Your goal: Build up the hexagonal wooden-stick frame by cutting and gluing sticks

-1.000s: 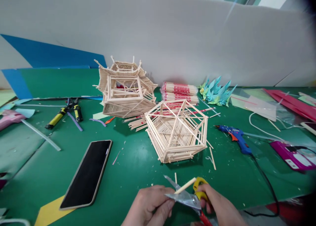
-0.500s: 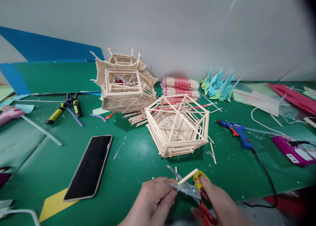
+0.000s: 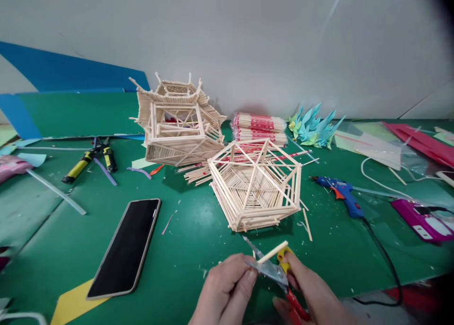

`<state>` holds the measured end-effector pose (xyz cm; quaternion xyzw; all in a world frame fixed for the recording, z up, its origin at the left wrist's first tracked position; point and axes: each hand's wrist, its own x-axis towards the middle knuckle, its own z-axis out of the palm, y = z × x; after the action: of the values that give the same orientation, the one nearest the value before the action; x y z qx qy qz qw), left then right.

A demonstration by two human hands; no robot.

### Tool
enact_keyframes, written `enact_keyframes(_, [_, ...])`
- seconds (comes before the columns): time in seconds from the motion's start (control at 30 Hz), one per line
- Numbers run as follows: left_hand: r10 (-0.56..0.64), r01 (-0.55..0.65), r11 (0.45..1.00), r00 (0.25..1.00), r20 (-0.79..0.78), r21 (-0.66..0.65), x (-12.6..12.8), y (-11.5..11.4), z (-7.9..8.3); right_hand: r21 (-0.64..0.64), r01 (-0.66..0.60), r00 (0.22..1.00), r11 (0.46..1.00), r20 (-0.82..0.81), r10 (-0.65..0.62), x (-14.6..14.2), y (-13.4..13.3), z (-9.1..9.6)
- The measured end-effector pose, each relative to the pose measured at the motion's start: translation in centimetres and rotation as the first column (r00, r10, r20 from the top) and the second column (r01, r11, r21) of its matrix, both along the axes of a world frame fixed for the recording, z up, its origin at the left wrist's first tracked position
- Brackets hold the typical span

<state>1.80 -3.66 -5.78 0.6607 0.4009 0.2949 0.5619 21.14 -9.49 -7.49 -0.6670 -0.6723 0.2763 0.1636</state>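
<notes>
My left hand [image 3: 227, 287] is closed, its thumb and fingers pinching one end of a pale wooden stick [image 3: 273, 252]. The stick passes between the parted blades of a pair of scissors [image 3: 271, 271] with one yellow and one red handle. Those handles are in my right hand [image 3: 314, 287], which is closed round them. Just beyond the blades stands a six-sided open frame of wooden sticks [image 3: 260, 221]. Behind it to the left is a larger stick-built model house [image 3: 180, 147] with upturned eaves.
A phone [image 3: 124, 249] lies on yellow paper [image 3: 71, 303] at the left, near yellow-handled pliers [image 3: 80, 165]. To the right are a blue glue gun [image 3: 342, 192] and a purple power strip [image 3: 423, 221]. Bundled sticks [image 3: 260, 122] and turquoise folded paper [image 3: 315, 126] sit by the wall.
My view has tilted slightly, so the table things appear a little lower. Both hands, with the stick and scissors, show slightly farther right; the blades still stand apart around the stick.
</notes>
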Motion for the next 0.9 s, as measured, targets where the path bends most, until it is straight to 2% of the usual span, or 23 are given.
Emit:
enact_keyframes(0.07, [0.037,-0.027,0.993,0.995,0.089,-0.112,0.0,0.0,-0.2,0.030,-0.031,1.000,0.999,0.004,0.030,0.1,0.2,0.0])
enact_keyframes(0.13, [0.083,-0.029,0.956,0.981,0.173,-0.292,-0.1,0.1,-0.2,0.047,-0.053,0.999,0.998,0.007,0.052,0.5,0.2,-0.1])
enact_keyframes(0.2, [0.108,0.036,0.867,0.960,0.258,-0.497,-0.2,0.4,-0.1,0.038,-0.085,0.996,0.996,-0.001,0.085,0.9,0.2,-0.2])
enact_keyframes(0.27, [0.117,0.138,0.765,0.931,0.346,-0.629,-0.2,0.7,0.0,-0.002,-0.122,0.992,0.993,-0.017,0.122,1.1,0.2,-0.2])
enact_keyframes(0.33, [0.125,0.232,0.681,0.898,0.422,-0.695,-0.1,1.0,0.2,-0.049,-0.138,0.990,0.989,-0.038,0.136,1.2,0.2,0.0])
enact_keyframes(0.4, [0.139,0.294,0.622,0.870,0.472,-0.726,0.0,1.2,0.3,-0.083,-0.111,0.991,0.990,-0.080,0.105,1.0,0.3,0.4])
enact_keyframes(0.47, [0.154,0.314,0.594,0.859,0.488,-0.741,0.2,1.2,0.4,-0.107,-0.080,0.990,0.991,-0.123,0.066,0.8,0.4,0.8])
enact_keyframes(0.5, [0.150,0.291,0.614,0.869,0.471,-0.733,0.3,1.2,0.4,-0.114,-0.063,0.990,0.991,-0.134,0.047,0.7,0.4,1.0])
enact_keyframes(0.53, [0.133,0.242,0.666,0.892,0.431,-0.705,0.4,1.0,0.3,-0.117,-0.045,0.990,0.992,-0.137,0.029,0.6,0.4,1.0])
enact_keyframes(0.57, [0.107,0.172,0.746,0.922,0.371,-0.644,0.4,0.9,0.3,-0.116,-0.031,0.991,0.993,-0.136,0.015,0.5,0.3,1.0])
enact_keyframes(0.63, [0.052,0.036,0.916,0.977,0.208,-0.399,0.5,0.5,0.1,-0.113,-0.011,0.990,0.994,-0.142,-0.005,0.4,0.3,0.7])
enact_keyframes(0.67, [0.038,-0.004,0.968,0.990,0.132,-0.250,0.5,0.4,0.0,-0.115,-0.007,0.989,0.993,-0.149,-0.010,0.3,0.3,0.5])
enact_keyframes(0.73, [0.023,-0.020,0.999,0.998,0.059,-0.044,0.5,0.2,-0.1,-0.125,-0.004,0.988,0.992,-0.155,-0.016,0.3,0.3,0.2])
enact_keyframes(0.77, [0.012,-0.011,1.000,0.998,0.066,-0.018,0.5,0.2,-0.1,-0.132,-0.002,0.988,0.991,-0.153,-0.019,0.3,0.3,0.1])
enact_keyframes(0.83, [0.002,0.014,0.993,0.990,0.141,-0.113,0.4,0.3,0.0,-0.150,-0.010,0.989,0.989,-0.144,-0.012,0.2,0.5,0.3])
enact_keyframes(0.87, [0.011,0.038,0.972,0.978,0.207,-0.233,0.4,0.4,0.2,-0.158,-0.017,0.990,0.987,-0.140,-0.005,0.2,0.6,0.4])
enact_keyframes(0.9, [0.038,0.070,0.927,0.960,0.276,-0.369,0.4,0.5,0.3,-0.166,-0.029,0.990,0.986,-0.141,0.006,0.2,0.7,0.5])
